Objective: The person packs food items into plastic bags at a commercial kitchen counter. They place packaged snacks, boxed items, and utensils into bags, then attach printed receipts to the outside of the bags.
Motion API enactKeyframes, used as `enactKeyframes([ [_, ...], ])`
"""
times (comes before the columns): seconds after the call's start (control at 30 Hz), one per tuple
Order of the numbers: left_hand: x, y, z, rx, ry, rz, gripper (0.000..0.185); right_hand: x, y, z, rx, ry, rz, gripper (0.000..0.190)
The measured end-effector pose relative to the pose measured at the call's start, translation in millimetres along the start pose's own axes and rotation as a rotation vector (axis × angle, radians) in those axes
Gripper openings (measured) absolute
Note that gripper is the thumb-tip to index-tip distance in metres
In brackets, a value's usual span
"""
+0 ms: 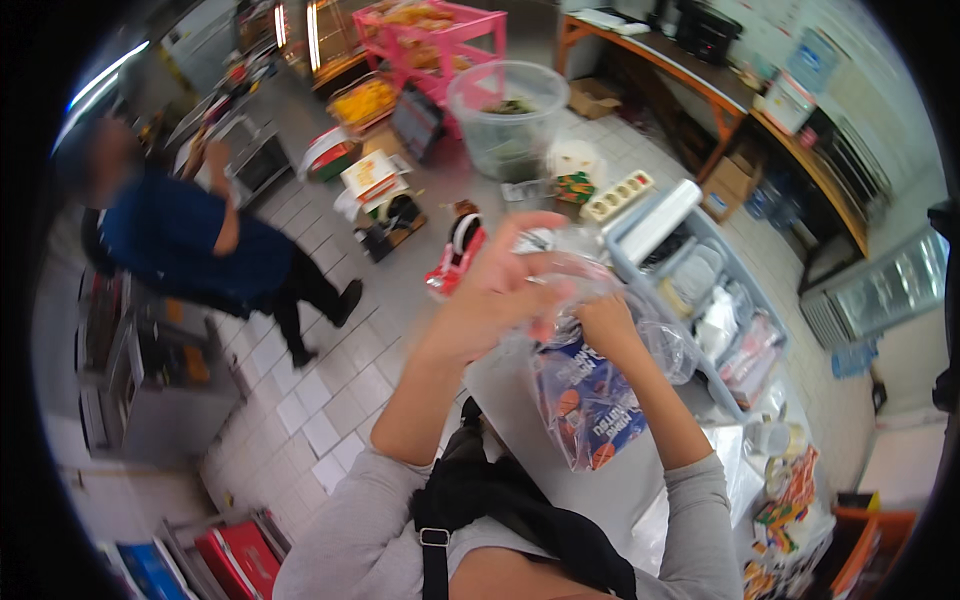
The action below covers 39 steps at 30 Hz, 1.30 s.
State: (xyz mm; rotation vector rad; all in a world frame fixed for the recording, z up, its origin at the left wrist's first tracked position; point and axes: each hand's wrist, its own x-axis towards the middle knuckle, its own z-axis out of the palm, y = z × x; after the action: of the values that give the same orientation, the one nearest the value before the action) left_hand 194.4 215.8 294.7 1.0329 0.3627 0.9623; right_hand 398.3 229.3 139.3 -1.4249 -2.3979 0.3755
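A clear plastic bag (559,420) with a blue, orange-printed package inside stands on the metal table (517,409) before me. My right hand (604,322) grips the gathered top of this bag, its fingers curled into the plastic. To its left, my left hand (506,289) is at the bag's mouth, fingers spread and blurred, with clear film across the fingertips. Whether those fingers pinch the film cannot be made out. Just beyond the left hand lies a red and black item (466,244), partly hidden by it.
A grey-blue plastic bin (705,367) of packaging supplies stands right of the bag, near a power strip (619,196). Farther back are a clear tub (508,90) and a pink rack (431,45). A person in dark blue (187,232) stands at left. Snack packets (787,502) lie at lower right.
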Motion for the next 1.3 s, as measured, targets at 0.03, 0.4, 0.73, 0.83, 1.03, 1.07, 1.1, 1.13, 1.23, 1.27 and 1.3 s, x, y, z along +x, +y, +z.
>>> enactKeyframes([
  [0.03,-4,-1,5,0.008,0.005,-0.060,0.057,2,-1,8,-0.250,0.037,-0.070,0.021],
  [0.4,-148,-71,-57,0.659,0.197,0.127,0.062,-128,-45,-115,0.160,-0.360,0.251,0.043],
  [0.73,-391,-218,-306,0.843,-0.024,-0.515,0.073,-214,-273,128,0.343,1.114,1.382,0.027],
  [0.83,-451,-218,-388,0.570,0.357,-0.816,0.075,-190,-330,238,0.798,-0.011,0.769,0.039],
  [1.03,-504,-164,-441,0.363,0.963,-0.731,0.066,-190,-370,354,0.781,-0.874,0.519,0.048],
  [1.07,-507,-166,-437,0.395,0.926,-0.700,0.065,-196,-362,372,0.870,-0.652,0.569,0.047],
  [1.1,-511,-173,-428,0.355,0.887,-0.745,0.065,-206,-352,387,0.914,-0.497,0.663,0.046],
  [1.13,-516,-187,-415,0.324,0.842,-0.754,0.065,-222,-341,399,1.063,-0.277,0.842,0.044],
  [1.23,-549,-248,-360,0.333,0.723,-0.870,0.065,-290,-301,421,0.809,-0.185,1.236,0.039],
  [1.27,-565,-273,-334,0.412,0.665,-0.876,0.065,-317,-285,424,0.704,-0.271,1.176,0.038],
  [1.3,-585,-294,-307,0.489,0.548,-0.865,0.062,-344,-269,427,0.614,-0.345,1.120,0.037],
])
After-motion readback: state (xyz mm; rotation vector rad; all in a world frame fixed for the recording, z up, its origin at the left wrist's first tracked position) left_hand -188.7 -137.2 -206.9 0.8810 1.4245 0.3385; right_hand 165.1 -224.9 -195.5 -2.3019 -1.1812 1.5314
